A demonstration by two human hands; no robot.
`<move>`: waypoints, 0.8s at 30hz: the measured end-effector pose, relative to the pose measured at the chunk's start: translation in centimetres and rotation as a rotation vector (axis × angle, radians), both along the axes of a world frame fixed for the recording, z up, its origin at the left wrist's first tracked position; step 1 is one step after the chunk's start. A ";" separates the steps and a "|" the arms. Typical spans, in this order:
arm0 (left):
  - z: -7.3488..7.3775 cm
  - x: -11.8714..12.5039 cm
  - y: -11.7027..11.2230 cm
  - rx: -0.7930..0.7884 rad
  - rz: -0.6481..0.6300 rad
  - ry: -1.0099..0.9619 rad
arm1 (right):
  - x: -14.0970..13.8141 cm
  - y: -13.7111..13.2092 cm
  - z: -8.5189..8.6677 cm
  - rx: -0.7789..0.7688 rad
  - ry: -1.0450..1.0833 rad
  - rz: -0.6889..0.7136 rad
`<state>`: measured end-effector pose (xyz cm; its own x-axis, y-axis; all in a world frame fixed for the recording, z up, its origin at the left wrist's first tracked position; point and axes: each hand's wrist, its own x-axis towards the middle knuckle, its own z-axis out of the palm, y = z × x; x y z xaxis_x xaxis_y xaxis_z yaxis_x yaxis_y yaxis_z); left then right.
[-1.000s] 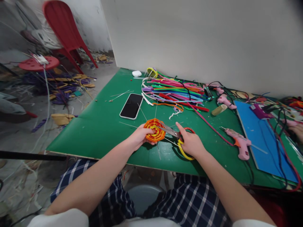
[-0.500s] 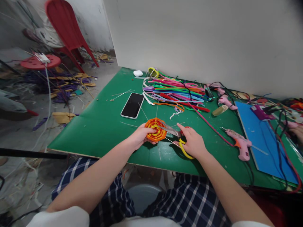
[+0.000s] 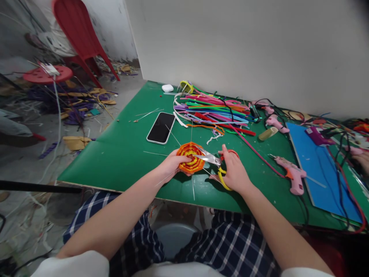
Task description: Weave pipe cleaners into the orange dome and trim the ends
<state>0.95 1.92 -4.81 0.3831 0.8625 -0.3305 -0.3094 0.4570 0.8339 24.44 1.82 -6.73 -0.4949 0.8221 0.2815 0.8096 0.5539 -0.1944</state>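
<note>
Between the thumb and fingers of my left hand is an orange, red and yellow woven disc, shaped like an octagon. Thin stiff spokes stick out from its edge on several sides. My right hand holds a pair of scissors with red and yellow handles, its fingers in the loops. The blades are parted and lie over the disc's right half; whether they touch it I cannot tell. A black-screened phone in a white case lies on the table beyond my left hand.
Colourful pipe cleaners are heaped at the back of the green table. To the right are a pink glue gun, a blue board and tangled cables. Another person's hand shows at the right edge. A white case sits at the back left.
The scissor blades have opened wider over the disc, and my right thumb and fingers have spread. The disc has turned slightly, shifting its spokes. My left hand still holds it.
</note>
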 end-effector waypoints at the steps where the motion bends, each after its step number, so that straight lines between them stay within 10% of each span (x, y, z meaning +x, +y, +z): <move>1: 0.0 0.0 0.0 -0.005 0.000 0.003 | 0.0 0.0 0.0 0.004 0.001 0.002; 24: -0.5 0.1 0.0 -0.040 -0.013 0.042 | -0.3 -0.4 0.1 0.156 -0.211 -0.161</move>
<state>1.05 1.95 -5.30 0.3796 0.8431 -0.3808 -0.2682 0.4943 0.8269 24.17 1.45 -6.66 -0.4226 0.8498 0.3151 0.9029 0.4251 0.0644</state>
